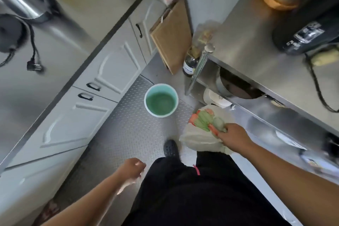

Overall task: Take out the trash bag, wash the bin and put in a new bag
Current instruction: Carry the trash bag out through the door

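Note:
A small round teal bin [161, 100] stands upright on the metal floor between the cabinets, with no bag in it. To its right, my right hand [233, 136] grips the gathered top of a white trash bag [199, 136] that has green and orange scraps at its mouth. The bag hangs just above the floor by my right leg. My left hand [131, 169] hangs near my left thigh, its fingers curled loosely with nothing in them.
White cabinet doors [102, 79] run along the left. A steel counter [266, 57] with a black appliance runs along the right, with pots on the shelf beneath. A wooden board [171, 36] and a dark bottle [189, 65] stand beyond the bin. My shoe [170, 147] is near the bag.

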### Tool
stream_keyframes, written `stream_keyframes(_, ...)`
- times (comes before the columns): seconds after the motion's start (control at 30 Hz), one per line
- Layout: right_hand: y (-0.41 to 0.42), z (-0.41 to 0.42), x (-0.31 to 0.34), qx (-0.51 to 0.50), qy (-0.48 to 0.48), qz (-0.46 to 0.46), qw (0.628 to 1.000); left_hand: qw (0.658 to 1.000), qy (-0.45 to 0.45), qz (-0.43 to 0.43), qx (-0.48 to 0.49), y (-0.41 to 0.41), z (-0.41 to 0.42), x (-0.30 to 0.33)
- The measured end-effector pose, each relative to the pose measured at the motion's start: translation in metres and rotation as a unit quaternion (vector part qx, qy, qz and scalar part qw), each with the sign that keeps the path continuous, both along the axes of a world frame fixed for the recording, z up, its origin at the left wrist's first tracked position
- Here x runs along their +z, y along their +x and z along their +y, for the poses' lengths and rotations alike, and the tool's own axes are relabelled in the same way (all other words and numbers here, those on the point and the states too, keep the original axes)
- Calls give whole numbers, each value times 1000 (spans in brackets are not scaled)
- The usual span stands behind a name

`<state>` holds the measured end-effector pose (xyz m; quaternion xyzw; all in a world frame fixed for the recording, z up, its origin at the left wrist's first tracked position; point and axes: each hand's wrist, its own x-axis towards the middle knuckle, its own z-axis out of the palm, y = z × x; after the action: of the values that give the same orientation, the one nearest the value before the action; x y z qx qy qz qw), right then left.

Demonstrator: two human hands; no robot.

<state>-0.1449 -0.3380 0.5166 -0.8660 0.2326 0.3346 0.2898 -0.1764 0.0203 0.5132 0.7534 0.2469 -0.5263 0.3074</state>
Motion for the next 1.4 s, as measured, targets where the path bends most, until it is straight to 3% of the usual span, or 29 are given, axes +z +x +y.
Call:
stream_keyframes(0.27,-120,-31,18,-201,-11,3,979,997,45,6,-64,51,-6,11)
stream_keyframes(0.43,-210,-60,22,-312,14,22,950,982,46,-26,-180,60,-72,7)
stream_keyframes(0.63,-335,-95,23,-454,16,12,891,956,13,-63,-286,9,-172,18)
stream_keyframes(0.83,-474,-128,23,-532,16,37,846,906,9,-78,-417,-92,-272,32)
stream_keyframes(0.97,-566,-134,17,-518,-15,79,852,841,-18,-91,-534,-162,-351,40)
stream_keyframes(1.07,-620,-126,12,-526,1,110,843,816,-48,-96,-568,-210,-412,52)
stream_keyframes(1.23,-685,-126,9,-603,0,142,785,774,-93,-97,-618,-264,-490,62)
stream_keyframes(1.4,-716,-152,13,-649,10,168,742,744,-70,-79,-660,-276,-538,49)
